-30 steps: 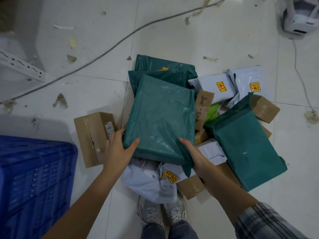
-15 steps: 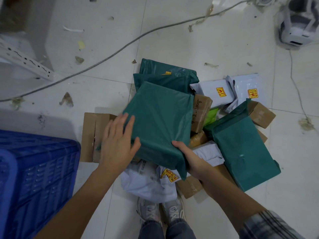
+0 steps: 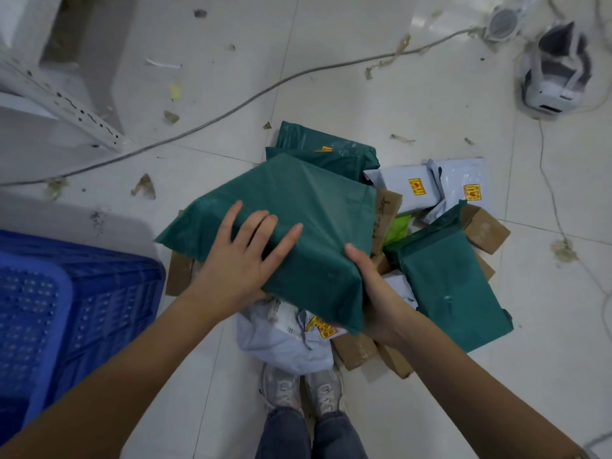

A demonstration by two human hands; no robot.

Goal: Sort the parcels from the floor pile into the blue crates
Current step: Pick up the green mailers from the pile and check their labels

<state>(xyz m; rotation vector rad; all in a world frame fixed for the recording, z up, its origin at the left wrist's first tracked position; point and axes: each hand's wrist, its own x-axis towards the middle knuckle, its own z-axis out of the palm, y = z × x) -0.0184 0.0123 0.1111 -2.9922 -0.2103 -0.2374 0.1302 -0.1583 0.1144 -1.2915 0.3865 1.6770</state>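
Observation:
A large green plastic-wrapped parcel (image 3: 314, 207) sits tilted on top of the floor pile, its left end out over a cardboard box (image 3: 180, 273). My left hand (image 3: 245, 260) lies flat on its top with fingers spread. My right hand (image 3: 374, 293) grips its near right corner, thumb on top and fingers underneath. A blue crate (image 3: 99, 293) stands at the lower left, just left of the pile.
The pile holds two more green parcels (image 3: 450, 286) (image 3: 331, 147), white mailers (image 3: 414, 187) (image 3: 281, 346) and brown boxes (image 3: 486, 230). My shoes (image 3: 298, 392) stand at its near edge. A cable (image 3: 231, 107) crosses the tiles. A white device (image 3: 553, 77) and a metal rail (image 3: 66, 97) lie farther off.
The green parcel has turned counterclockwise and its left end has swung towards the crate. My left hand moved from its left edge onto its top. My right hand kept its corner grip.

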